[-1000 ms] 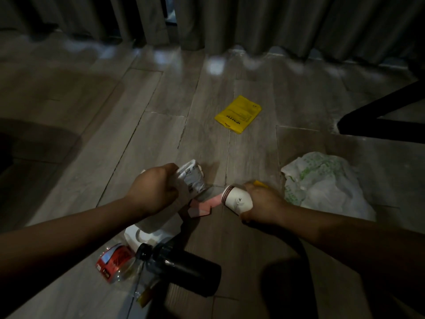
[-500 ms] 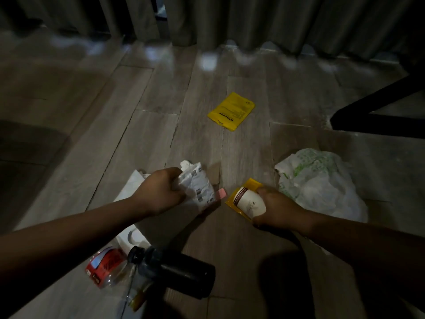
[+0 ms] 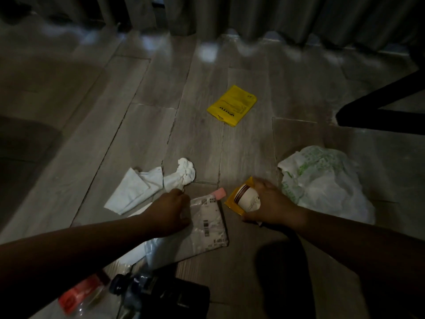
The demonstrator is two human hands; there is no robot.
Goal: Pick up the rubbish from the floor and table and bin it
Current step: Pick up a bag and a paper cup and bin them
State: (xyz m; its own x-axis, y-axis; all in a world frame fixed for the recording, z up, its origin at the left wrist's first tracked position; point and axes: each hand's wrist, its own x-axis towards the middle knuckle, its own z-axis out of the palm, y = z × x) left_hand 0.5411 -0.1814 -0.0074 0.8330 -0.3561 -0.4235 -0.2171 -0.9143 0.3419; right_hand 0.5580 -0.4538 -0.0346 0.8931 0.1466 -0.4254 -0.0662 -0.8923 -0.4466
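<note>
Gathering two pieces at once, you had your right hand [image 3: 269,203] clamped round the paper cup [image 3: 247,197] and yellow wrapper [image 3: 230,203], lower centre, probably to save trips. Your left hand [image 3: 171,210] sat bunched at the edge of the labelled mailer bag [image 3: 210,224]; whether it pinched, I couldn't tell.

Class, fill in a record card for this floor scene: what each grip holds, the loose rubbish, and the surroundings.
Left grip: grips the edge of the white labelled bag
Right grip: holds a paper cup over a yellow wrapper
Loose on floor: yellow packet, crumpled tissue, white-green plastic bag, pink scrap, dark bottle, red-labelled bottle
Backdrop: grey curtain, black furniture leg
Bin: not in view
</note>
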